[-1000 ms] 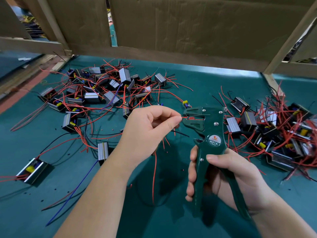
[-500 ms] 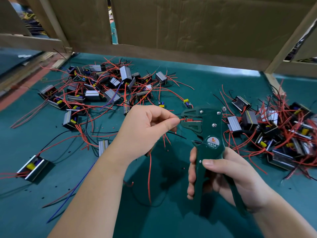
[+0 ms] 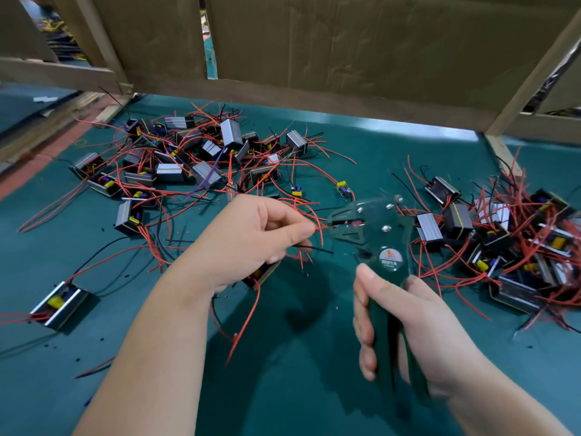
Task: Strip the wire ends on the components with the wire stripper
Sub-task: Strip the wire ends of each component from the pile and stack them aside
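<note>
one unreadably blurred round label (image 3: 390, 257) marks wire stripper (image 3: 374, 221) in right hand (image 3: 418, 322).

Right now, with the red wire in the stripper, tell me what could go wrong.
The left hand pinches the red wire close to the wire stripper head; a squeeze by the right hand might nip a fingertip. The black wire juts out just below the red one and could get caught too.
</note>
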The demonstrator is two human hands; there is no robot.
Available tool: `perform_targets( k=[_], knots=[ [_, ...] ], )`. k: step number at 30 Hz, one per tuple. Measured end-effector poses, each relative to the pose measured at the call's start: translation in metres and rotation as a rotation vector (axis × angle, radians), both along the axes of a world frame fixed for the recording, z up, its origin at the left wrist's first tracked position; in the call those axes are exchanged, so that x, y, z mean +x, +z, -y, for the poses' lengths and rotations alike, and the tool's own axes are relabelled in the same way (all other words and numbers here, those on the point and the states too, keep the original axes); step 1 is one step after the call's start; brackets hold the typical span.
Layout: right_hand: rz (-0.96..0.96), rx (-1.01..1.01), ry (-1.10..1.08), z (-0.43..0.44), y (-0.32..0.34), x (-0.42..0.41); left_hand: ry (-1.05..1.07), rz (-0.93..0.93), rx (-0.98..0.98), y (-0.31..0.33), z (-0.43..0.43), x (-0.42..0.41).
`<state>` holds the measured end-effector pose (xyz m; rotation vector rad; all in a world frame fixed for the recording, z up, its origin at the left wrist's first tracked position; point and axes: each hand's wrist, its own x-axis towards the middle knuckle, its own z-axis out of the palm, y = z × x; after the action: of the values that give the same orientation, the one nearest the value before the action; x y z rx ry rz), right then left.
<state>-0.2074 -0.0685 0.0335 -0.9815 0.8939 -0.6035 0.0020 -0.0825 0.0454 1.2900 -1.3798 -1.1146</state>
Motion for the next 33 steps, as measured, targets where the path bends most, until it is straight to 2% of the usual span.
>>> perform_targets(
  k=[3,7,8,11,13,15,18,20,23,26,28,30,33],
  knots=[
    [0.095,0.130,-0.028,0.004,0.000,0.004,0.022,0.019,0.062,-0.006,0.003,-0.003],
    [0.276,0.138,-0.163,0.019,0.005,-0.006,0.076,0.115,0.093,-0.007,0.003,0.001],
    [0.305,0.118,-0.220,0.023,0.005,-0.009,0.116,0.089,0.095,-0.007,0.004,0.003],
    [0.376,0.098,-0.295,0.026,0.004,-0.013,0.173,-0.162,0.110,-0.004,0.006,0.000],
    [0.414,0.094,-0.252,0.022,0.000,-0.010,0.129,-0.266,0.103,-0.002,0.006,-0.007],
    [0.452,0.058,-0.142,0.018,-0.001,-0.006,0.084,-0.270,0.095,-0.003,0.005,-0.014],
    [0.479,0.032,0.013,0.013,-0.001,-0.005,0.134,-0.296,0.107,-0.005,0.007,-0.028],
    [0.466,0.030,0.096,0.009,-0.002,-0.001,0.169,-0.441,0.121,-0.006,0.007,-0.038],
    [0.453,0.091,0.156,0.006,-0.003,0.003,0.152,-0.777,0.106,-0.003,0.006,-0.048],
    [0.487,0.121,0.256,0.004,0.003,0.006,0.160,-0.877,0.056,-0.001,0.006,-0.051],
    [0.494,0.127,0.276,0.004,0.004,0.007,0.225,-0.875,0.034,-0.001,0.009,-0.049],
    [0.497,0.109,0.269,0.002,0.002,0.007,0.356,-0.838,-0.086,-0.003,0.014,-0.042],
    [0.480,0.051,0.277,0.000,0.001,0.001,0.545,-0.926,-0.224,0.003,0.019,-0.009]
  ],
)
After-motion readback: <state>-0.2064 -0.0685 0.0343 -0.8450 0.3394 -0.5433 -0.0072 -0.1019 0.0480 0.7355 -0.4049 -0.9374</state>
